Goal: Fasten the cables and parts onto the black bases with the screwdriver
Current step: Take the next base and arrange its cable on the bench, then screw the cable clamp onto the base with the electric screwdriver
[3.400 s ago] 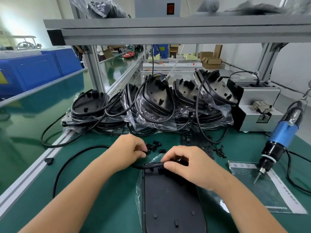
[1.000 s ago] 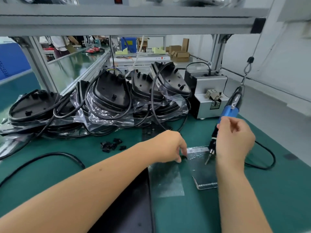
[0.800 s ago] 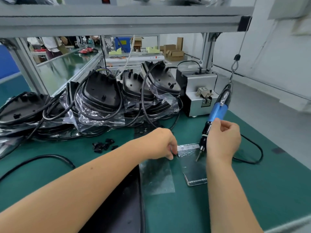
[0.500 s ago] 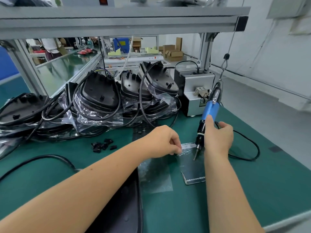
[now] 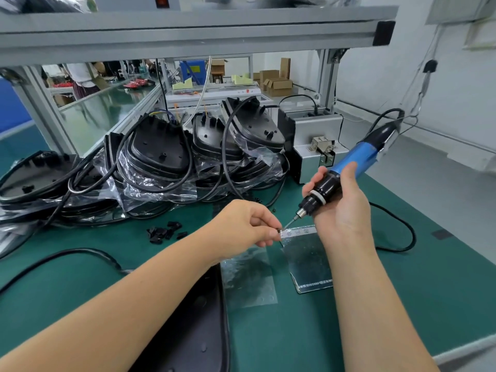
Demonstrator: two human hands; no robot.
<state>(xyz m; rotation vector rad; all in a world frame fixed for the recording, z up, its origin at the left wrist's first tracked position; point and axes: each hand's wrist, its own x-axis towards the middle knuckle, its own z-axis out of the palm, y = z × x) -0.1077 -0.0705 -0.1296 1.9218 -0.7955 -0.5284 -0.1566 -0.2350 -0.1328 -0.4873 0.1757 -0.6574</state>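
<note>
My right hand (image 5: 341, 208) grips the blue and black electric screwdriver (image 5: 346, 167), tilted with its bit pointing down-left. My left hand (image 5: 247, 224) pinches a small screw (image 5: 278, 232) right at the bit's tip, above a clear plastic bag (image 5: 308, 253) on the green mat. A black base (image 5: 198, 326) lies flat near the front edge, mostly hidden under my left forearm. A black cable (image 5: 67, 255) curves across the mat on the left toward that base.
A pile of black bases with cables in plastic bags (image 5: 161, 162) fills the back of the bench. A grey screw feeder box (image 5: 314, 146) stands at the back right. Small black clips (image 5: 163, 232) lie loose mid-mat. An aluminium frame shelf (image 5: 188, 30) runs overhead.
My right hand took the hanging screwdriver, lifted it and tilted the bit toward my left hand. My left hand rose off the bag with a screw pinched in its fingers.
</note>
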